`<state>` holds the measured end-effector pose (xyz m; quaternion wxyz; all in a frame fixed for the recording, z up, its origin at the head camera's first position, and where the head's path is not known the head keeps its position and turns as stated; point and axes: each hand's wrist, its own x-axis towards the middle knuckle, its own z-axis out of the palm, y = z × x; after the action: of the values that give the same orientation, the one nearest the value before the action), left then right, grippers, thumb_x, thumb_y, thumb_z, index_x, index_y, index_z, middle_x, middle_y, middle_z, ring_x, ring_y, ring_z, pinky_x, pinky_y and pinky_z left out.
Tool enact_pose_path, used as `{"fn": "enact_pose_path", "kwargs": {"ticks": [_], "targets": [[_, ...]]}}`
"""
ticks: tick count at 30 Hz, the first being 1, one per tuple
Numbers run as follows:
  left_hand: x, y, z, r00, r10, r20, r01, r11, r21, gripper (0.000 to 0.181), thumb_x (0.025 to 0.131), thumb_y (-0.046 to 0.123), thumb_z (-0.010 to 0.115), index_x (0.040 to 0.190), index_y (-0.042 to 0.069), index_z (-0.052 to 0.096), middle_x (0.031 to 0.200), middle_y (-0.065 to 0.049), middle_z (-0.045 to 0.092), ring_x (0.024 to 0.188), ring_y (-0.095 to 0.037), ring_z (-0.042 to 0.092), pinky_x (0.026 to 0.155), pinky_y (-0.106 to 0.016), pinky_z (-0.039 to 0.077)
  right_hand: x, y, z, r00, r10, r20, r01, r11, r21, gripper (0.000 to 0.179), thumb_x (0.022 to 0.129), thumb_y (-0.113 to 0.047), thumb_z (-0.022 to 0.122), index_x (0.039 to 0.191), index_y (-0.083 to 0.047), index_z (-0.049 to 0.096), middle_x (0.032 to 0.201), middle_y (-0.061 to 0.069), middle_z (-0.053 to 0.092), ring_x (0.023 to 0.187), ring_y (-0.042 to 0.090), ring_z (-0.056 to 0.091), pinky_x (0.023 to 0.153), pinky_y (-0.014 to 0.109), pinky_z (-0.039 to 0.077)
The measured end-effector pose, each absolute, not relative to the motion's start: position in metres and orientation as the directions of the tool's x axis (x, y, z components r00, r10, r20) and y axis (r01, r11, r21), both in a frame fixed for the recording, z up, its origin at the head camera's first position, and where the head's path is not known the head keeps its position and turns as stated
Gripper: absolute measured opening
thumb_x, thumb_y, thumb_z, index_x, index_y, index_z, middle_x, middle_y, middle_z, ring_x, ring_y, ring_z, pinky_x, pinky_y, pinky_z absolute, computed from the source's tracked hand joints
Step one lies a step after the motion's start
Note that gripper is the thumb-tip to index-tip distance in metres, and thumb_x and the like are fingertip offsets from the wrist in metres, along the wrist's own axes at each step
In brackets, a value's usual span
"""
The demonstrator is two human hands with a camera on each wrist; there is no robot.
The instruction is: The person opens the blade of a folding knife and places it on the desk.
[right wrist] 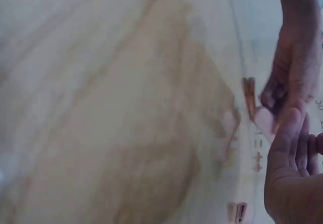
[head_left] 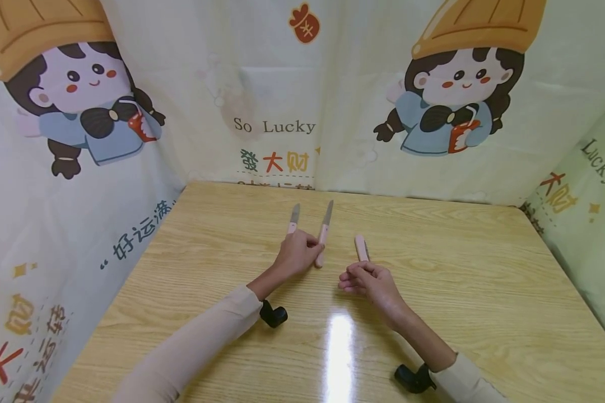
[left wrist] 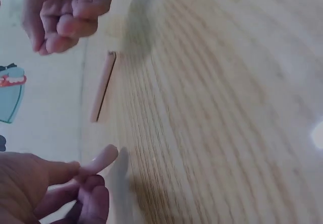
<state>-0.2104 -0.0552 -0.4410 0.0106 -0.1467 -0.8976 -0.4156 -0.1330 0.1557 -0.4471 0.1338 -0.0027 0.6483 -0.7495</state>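
My left hand [head_left: 297,253] pinches the pink handle of an unfolded knife [head_left: 325,228] between thumb and fingers; its blade points away from me. In the left wrist view, the handle's end [left wrist: 104,158] sticks out past the fingertips. Just beyond the same hand lies a second knife [head_left: 293,217] with its blade out and its handle partly hidden by the hand. A folded pink knife [head_left: 362,248] rests on the table, just beyond my right hand [head_left: 375,284]. That hand hovers with loosely bent fingers and holds nothing; in the left wrist view its fingers [left wrist: 75,26] are apart from the folded knife.
The wood-grain table [head_left: 464,268] ends at a printed cloth backdrop [head_left: 363,129], which also hangs at both sides. Black wrist mounts [head_left: 274,314] sit at both forearms. A bright light reflection lies on the near part of the table.
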Motion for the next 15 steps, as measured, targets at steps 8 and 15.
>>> {"fn": "enact_pose_path", "kwargs": {"ticks": [8,15], "targets": [[-0.219,-0.050,-0.448,-0.979,0.198,0.046,0.168,0.667,0.726,0.021,0.097,0.013,0.070,0.079,0.006,0.080,0.055,0.006,0.058,0.047,-0.007,0.041,0.045,-0.023,0.029,-0.132,0.163,-0.446,-0.966,-0.152,-0.211,0.225,-0.081,-0.971,0.032,0.108,-0.013,0.051,0.116,0.017,0.054,0.097,0.017,0.070,0.085,0.020,0.072,0.082,0.034,0.057],[-0.222,-0.046,-0.452,-0.986,0.161,0.039,0.138,0.664,0.734,0.018,0.096,0.013,0.070,0.082,0.006,0.080,0.059,0.004,0.062,0.047,-0.008,0.045,0.045,-0.024,0.032,-0.132,0.163,-0.446,-0.965,-0.119,-0.234,0.240,-0.041,-0.970,0.030,0.108,-0.011,0.049,0.117,0.017,0.054,0.095,0.015,0.070,0.083,0.019,0.071,0.078,0.031,0.058]]}}
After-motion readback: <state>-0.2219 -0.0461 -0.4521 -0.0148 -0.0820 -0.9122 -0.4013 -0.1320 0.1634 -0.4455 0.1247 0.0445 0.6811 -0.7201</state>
